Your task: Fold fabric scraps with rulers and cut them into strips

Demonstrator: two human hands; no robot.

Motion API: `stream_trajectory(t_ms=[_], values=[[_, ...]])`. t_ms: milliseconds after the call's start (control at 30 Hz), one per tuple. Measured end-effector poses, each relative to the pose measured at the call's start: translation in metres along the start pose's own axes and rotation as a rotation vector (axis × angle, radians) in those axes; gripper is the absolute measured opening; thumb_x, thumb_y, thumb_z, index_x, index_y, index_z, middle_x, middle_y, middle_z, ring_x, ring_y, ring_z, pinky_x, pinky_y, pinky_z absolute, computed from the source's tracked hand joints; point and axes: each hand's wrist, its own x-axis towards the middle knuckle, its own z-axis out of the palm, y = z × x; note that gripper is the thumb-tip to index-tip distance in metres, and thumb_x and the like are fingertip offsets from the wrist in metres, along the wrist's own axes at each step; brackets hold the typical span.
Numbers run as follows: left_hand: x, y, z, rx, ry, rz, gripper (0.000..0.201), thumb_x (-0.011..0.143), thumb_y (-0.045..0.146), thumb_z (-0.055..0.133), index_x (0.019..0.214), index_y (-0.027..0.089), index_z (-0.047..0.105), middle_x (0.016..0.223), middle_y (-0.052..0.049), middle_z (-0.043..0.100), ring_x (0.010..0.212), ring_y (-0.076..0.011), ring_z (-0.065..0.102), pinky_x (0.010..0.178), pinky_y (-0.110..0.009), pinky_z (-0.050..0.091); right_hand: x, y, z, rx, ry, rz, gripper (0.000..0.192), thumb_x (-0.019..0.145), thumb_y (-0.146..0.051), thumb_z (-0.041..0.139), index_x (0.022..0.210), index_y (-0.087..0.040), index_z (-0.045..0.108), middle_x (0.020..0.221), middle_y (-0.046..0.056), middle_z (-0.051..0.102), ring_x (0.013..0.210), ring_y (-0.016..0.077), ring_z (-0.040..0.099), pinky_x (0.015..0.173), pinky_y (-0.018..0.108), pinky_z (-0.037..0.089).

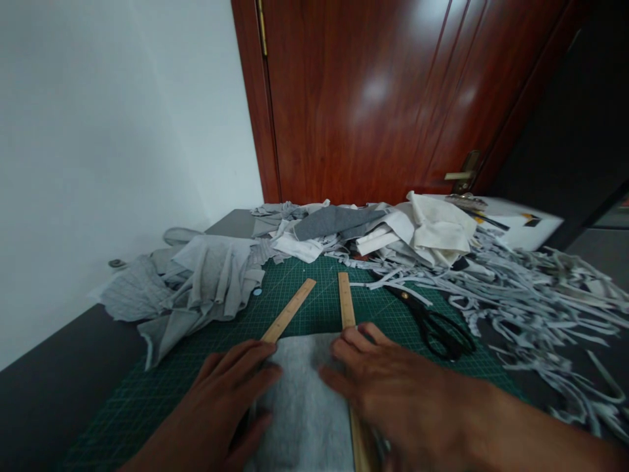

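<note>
A flat piece of grey fabric (309,400) lies in front of me on the green cutting mat (324,305). Two wooden rulers stick out past its far corners: the left ruler (289,311) slants right, and the right ruler (346,301) runs nearly straight away from me and shows again along the fabric's near right edge. My left hand (230,387) rests on the left edge, fingers stretched out and thumb apart. My right hand (378,370) lies over the right edge and ruler, fingers bent but spread, slightly blurred. The undersides of both hands are hidden.
Black-handled scissors (442,331) lie on the mat at the right. Beyond them spreads a heap of thin grey fabric strips (531,308). Crumpled grey cloth (206,269) is piled at the left, and cream cloth (437,229) at the back. A wooden door (354,118) stands behind.
</note>
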Motion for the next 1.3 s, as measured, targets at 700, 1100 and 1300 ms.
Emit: stream_trajectory(t_ms=[700, 1100, 1300], values=[[-0.003, -0.008, 0.002, -0.511, 0.216, -0.449, 0.028, 0.084, 0.019, 0.060, 0.107, 0.025, 0.075, 0.130, -0.008, 0.065, 0.111, -0.0235, 0.074, 0.089, -0.029, 0.065, 0.079, -0.016, 0.065, 0.409, 0.242, 0.041, 0.111, 0.067, -0.068, 0.086, 0.160, -0.030, 0.040, 0.146, 0.013, 0.049, 0.127, 0.0413, 0.045, 0.111, 0.064, 0.040], [0.002, 0.055, 0.035, -0.914, 0.377, -0.590, 0.018, 0.106, 0.027, 0.047, 0.123, 0.028, 0.051, 0.147, -0.008, 0.059, 0.130, -0.0238, 0.068, 0.100, -0.039, 0.064, 0.076, -0.017, 0.066, 0.407, 0.266, 0.056, 0.099, 0.070, -0.063, 0.085, 0.149, -0.014, 0.050, 0.138, 0.018, 0.051, 0.128, 0.0424, 0.048, 0.116, 0.062, 0.039], [-0.002, 0.045, 0.044, -0.567, 0.329, -0.520, 0.028, 0.106, 0.024, 0.047, 0.132, 0.027, 0.056, 0.160, -0.009, 0.045, 0.147, -0.0268, 0.052, 0.120, -0.051, 0.047, 0.080, -0.014, 0.068, 0.447, 0.368, 0.119, 0.092, 0.062, -0.059, 0.089, 0.132, -0.013, 0.053, 0.126, 0.015, 0.059, 0.114, 0.0363, 0.055, 0.109, 0.058, 0.046]])
